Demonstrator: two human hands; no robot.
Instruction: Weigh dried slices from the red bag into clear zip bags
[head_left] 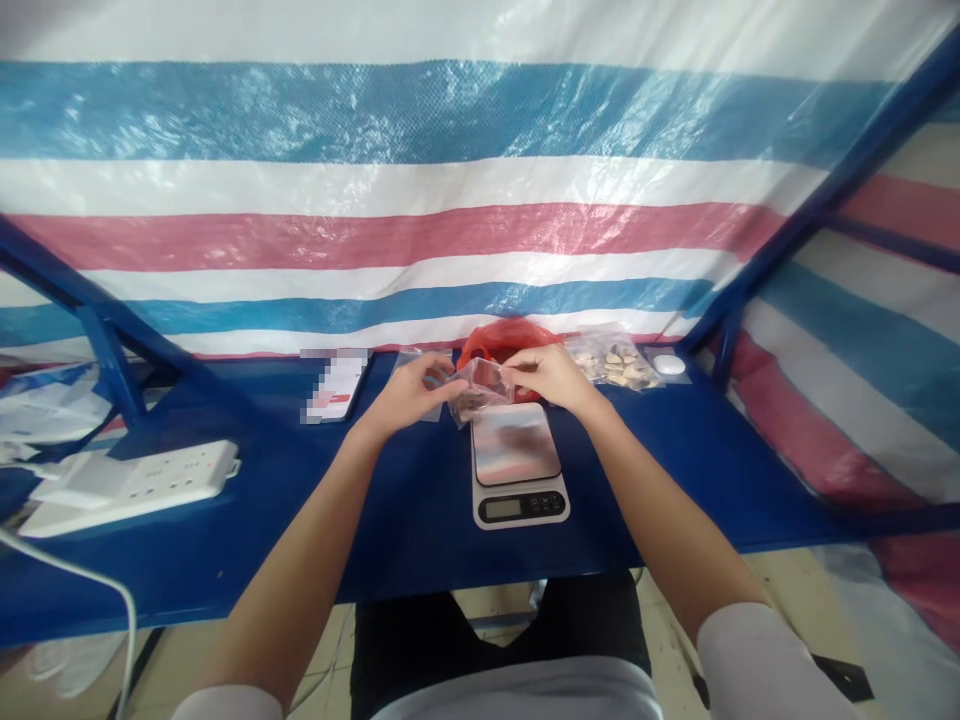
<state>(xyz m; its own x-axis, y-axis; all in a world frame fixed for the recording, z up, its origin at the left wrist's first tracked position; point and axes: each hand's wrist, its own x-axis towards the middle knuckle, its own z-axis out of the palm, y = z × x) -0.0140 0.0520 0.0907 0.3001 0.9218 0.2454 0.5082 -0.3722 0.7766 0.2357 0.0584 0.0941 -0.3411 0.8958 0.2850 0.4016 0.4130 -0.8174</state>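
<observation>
Both my hands hold a small clear plastic bag [480, 388] with dark pieces inside, just above the far edge of a white kitchen scale [517, 465]. My left hand [409, 392] pinches the bag's left side with closed fingers. My right hand [546, 374] pinches its top right corner. The scale's steel platform is bare, and its display faces me.
A red plastic bag [504, 338] lies behind my hands. Clear bags of pale nuts [615, 362] and a white round object [669, 364] sit to the right. A phone [336, 385] lies to the left, a white power strip [127, 485] farther left on the blue table [390, 520].
</observation>
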